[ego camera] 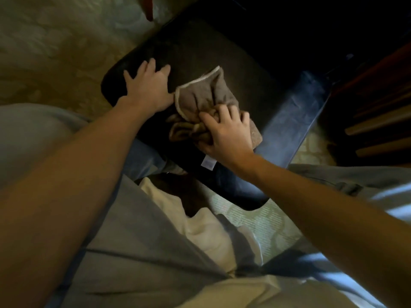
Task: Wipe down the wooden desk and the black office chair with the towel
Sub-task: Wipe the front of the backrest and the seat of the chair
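Note:
The black office chair's seat point(200, 47) fills the middle of the view, seen from above. A brown towel point(206, 94) with a pale hem lies crumpled on the seat. My right hand point(226, 132) grips the bunched near part of the towel and presses it onto the seat. My left hand point(146, 85) rests flat on the seat's left side with its fingers spread, touching the towel's left edge. The chair's black armrest point(291, 123) runs along the right of the seat. A dark wooden piece point(378, 90) at the right edge may be the desk.
Patterned pale carpet point(55, 52) covers the floor to the left and below the chair point(266, 221). My grey shirt and light trousers point(155, 252) fill the bottom of the view. A reddish wooden leg point(148, 7) stands at the top.

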`<state>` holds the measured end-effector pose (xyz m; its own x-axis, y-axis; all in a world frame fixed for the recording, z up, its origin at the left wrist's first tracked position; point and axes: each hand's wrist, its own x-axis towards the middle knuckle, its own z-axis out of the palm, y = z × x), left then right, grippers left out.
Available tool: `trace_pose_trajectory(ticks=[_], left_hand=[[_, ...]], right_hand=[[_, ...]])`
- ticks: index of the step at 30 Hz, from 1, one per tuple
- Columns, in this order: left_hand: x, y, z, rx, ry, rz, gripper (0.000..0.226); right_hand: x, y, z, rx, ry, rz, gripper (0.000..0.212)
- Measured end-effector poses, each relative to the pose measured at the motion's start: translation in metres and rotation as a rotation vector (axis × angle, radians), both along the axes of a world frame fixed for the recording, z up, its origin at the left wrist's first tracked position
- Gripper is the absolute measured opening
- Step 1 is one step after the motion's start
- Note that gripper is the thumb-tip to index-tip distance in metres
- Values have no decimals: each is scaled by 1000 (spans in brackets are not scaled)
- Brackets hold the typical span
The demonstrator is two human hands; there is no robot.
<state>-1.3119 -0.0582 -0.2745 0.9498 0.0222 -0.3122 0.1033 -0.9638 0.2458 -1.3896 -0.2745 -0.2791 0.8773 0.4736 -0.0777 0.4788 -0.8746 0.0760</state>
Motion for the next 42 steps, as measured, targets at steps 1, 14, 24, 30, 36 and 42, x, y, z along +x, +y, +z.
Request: trace_pose_trajectory(ticks=[1,14,24,30,36,42], left_hand=[[2,-1,-1,0,21,6,82],[7,1,-4,-19,75,-27,84],[5,1,-10,-9,75,-9,82],[9,9,-17,-52,110,-34,84],[10,8,-15,-55,108,-37,84],[4,3,-10,-10,113,-34,80]], right_hand=[[-7,-2,-5,5,-22,37,61],[-69,-55,11,-97,150,913,38],[-23,22,7,-272,59,518,47],[-63,-55,14,-469,156,890,28],[-46,-90,50,-345,367,870,40],[28,-50,82,28,-90,475,58]])
